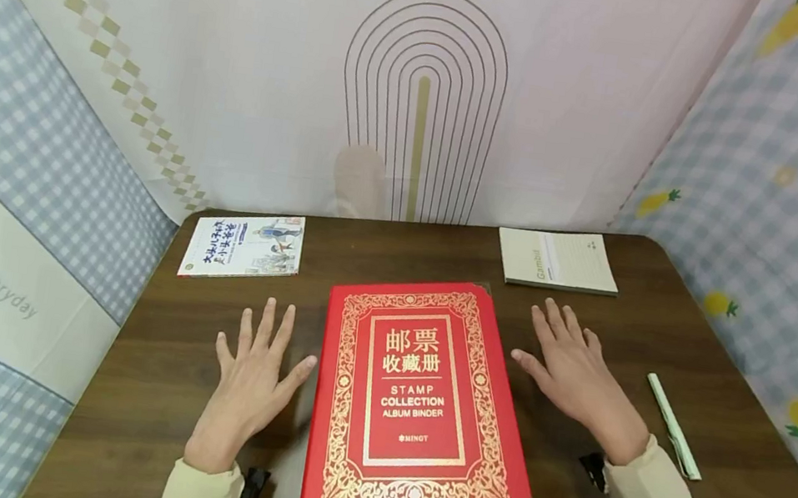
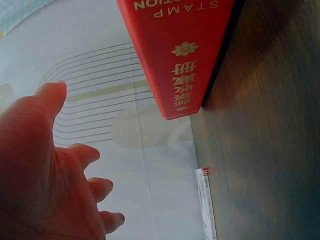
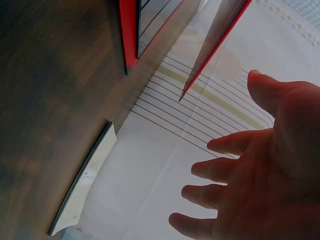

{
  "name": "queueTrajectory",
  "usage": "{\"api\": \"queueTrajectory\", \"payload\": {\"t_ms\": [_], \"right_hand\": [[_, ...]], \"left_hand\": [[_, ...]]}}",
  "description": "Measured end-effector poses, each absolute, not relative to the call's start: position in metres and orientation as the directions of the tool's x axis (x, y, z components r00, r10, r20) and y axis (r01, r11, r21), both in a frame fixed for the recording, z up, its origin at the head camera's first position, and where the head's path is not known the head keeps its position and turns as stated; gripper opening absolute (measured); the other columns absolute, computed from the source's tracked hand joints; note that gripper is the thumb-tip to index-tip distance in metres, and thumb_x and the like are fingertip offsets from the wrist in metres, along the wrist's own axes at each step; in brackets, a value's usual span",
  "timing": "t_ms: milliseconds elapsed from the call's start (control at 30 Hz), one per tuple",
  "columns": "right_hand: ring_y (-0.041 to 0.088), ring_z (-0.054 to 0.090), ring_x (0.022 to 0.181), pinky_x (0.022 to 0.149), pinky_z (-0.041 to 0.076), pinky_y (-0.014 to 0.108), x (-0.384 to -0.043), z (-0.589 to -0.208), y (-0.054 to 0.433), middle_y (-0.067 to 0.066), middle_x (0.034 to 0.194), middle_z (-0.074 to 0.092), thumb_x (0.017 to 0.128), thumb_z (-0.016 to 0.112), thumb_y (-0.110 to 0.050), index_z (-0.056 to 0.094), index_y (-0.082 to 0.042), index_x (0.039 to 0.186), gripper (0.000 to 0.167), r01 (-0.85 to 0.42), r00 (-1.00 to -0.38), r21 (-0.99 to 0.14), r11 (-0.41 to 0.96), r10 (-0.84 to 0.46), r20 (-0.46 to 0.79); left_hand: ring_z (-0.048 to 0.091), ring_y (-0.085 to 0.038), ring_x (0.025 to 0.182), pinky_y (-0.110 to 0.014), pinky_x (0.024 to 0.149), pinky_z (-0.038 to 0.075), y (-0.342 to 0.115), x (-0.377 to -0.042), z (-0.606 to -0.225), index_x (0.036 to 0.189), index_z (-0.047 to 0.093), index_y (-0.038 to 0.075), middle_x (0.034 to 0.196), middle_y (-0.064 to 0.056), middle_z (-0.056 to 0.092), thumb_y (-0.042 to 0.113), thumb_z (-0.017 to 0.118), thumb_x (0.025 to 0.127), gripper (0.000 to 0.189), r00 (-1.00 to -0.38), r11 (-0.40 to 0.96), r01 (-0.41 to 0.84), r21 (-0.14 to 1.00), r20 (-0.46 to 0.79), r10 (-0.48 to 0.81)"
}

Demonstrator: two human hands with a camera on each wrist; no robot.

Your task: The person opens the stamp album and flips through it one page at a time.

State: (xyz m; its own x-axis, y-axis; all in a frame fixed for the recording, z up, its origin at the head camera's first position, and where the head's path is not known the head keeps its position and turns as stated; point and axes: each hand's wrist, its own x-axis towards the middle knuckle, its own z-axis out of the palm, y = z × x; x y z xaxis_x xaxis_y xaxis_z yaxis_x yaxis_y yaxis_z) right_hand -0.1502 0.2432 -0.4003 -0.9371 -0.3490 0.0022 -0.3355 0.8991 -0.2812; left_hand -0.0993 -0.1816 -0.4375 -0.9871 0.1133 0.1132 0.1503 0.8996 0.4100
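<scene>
A red stamp album binder with gold lettering and a gold ornamental border lies face up in front of me. To its left is my left hand, fingers spread, touching nothing. My right hand is held off the album's right side, its fingers extended and nothing in it. In the left wrist view the album's red spine faces that palm, apart from the fingers. From the right wrist view, a gap shows between the front cover and the lower part of the binder.
A thin white illustrated booklet lies at the back left of the brown table. At the back right is a cream notebook. A slim pale green pen-like stick lies right of my right hand. Patterned cloth hangs around the table.
</scene>
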Motion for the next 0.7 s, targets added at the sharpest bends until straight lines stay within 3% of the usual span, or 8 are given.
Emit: {"api": "queueTrajectory", "payload": {"t_ms": [400, 700], "right_hand": [[0.055, 0.013, 0.146, 0.107, 0.013, 0.076, -0.144, -0.403, 0.247, 0.034, 0.161, 0.016, 0.104, 0.055, -0.043, 0.027, 0.009, 0.155, 0.078, -0.321, -0.938, -0.348, 0.881, -0.347, -0.014], [0.055, 0.028, 0.141, 0.107, 0.026, 0.072, -0.148, -0.402, 0.241, 0.034, 0.157, 0.028, 0.103, 0.058, -0.039, 0.030, 0.009, 0.154, 0.076, -0.282, -0.949, -0.451, 0.847, -0.315, 0.001]], "left_hand": [[-0.002, -0.053, 0.149, -0.081, 0.106, 0.000, -0.166, -0.084, -0.422, 0.162, 0.020, 0.009, 0.168, -0.019, 0.005, 0.051, 0.056, 0.100, 0.084, -0.980, 0.902, 0.185, 0.389, 0.137, 0.142], [-0.001, -0.051, 0.150, -0.079, 0.107, 0.001, -0.155, -0.064, -0.409, 0.162, 0.023, 0.010, 0.169, -0.017, 0.005, 0.048, 0.063, 0.096, 0.086, -0.974, 0.883, 0.208, 0.421, 0.175, 0.146]]}}
